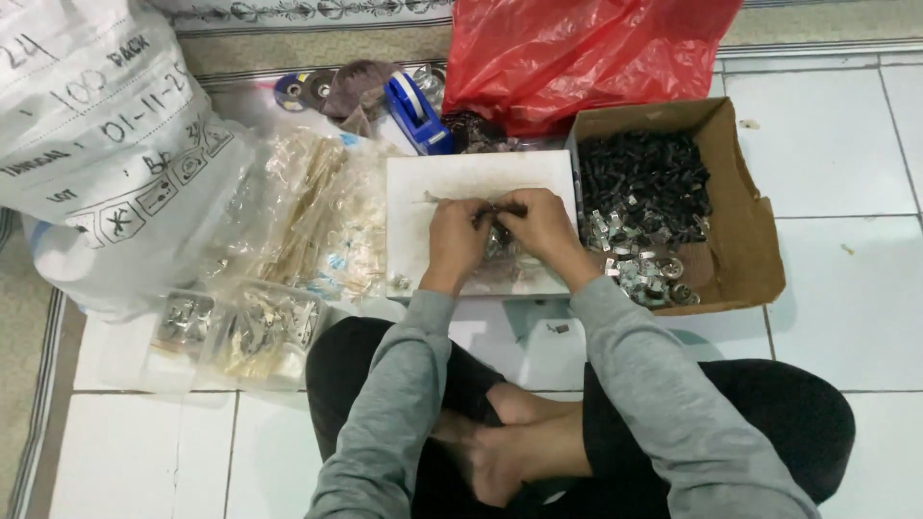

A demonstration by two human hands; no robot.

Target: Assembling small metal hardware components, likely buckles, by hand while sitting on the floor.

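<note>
My left hand (454,240) and my right hand (540,227) meet over a white square board (423,187) on the tiled floor. Both hands pinch a small dark and silvery metal part (495,213) between their fingertips. A little heap of similar small parts (499,244) lies on the board just under the hands. To the right stands an open cardboard box (740,250) with several black pieces (642,178) at the back and shiny metal clips (642,269) at the front. I sit cross-legged in grey sleeves and dark trousers.
Clear plastic bags of packed parts (308,211) lie left of the board, with more filled bags (240,332) nearer me. A large white sack (106,144) stands at far left. A blue tape dispenser (415,113) and a red plastic bag (577,53) sit behind the board.
</note>
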